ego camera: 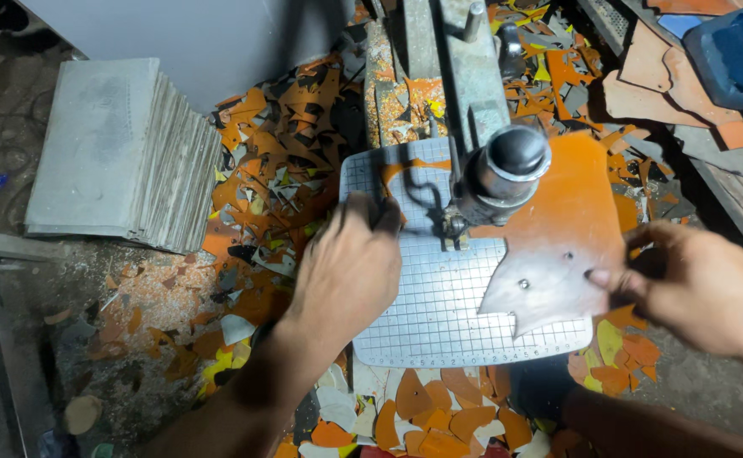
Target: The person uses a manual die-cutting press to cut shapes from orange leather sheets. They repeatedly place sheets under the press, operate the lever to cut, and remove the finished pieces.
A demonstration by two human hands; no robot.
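**Hands feeding orange sheet under punch head**

Right hand (pixel 711 288) pinches the right edge of an orange sheet (pixel 558 246), fingers closed on it, thumb tip on top near the sheet's lower right. Sheet lies flat on a white gridded plate (pixel 439 314), covering its right part and overhanging the right side; lower edge is jagged, with two small round studs showing in its surface. Left hand (pixel 346 271) rests palm down on the plate's left edge, fingers curled toward the machine; cannot tell if it grips anything, fingertips blurred. Between the hands stands the metal punch head (pixel 503 170), round shiny cap on top, its tip over the plate just left of the sheet. Grey machine arm (pixel 465 68) runs back from the head. Orange, white and yellow offcuts (pixel 287 136) litter the bench all around, and more lie below the plate. Stack of grey boards (pixel 117 153) sits far left. Blue block (pixel 740 55) sits top right, on larger orange pieces.
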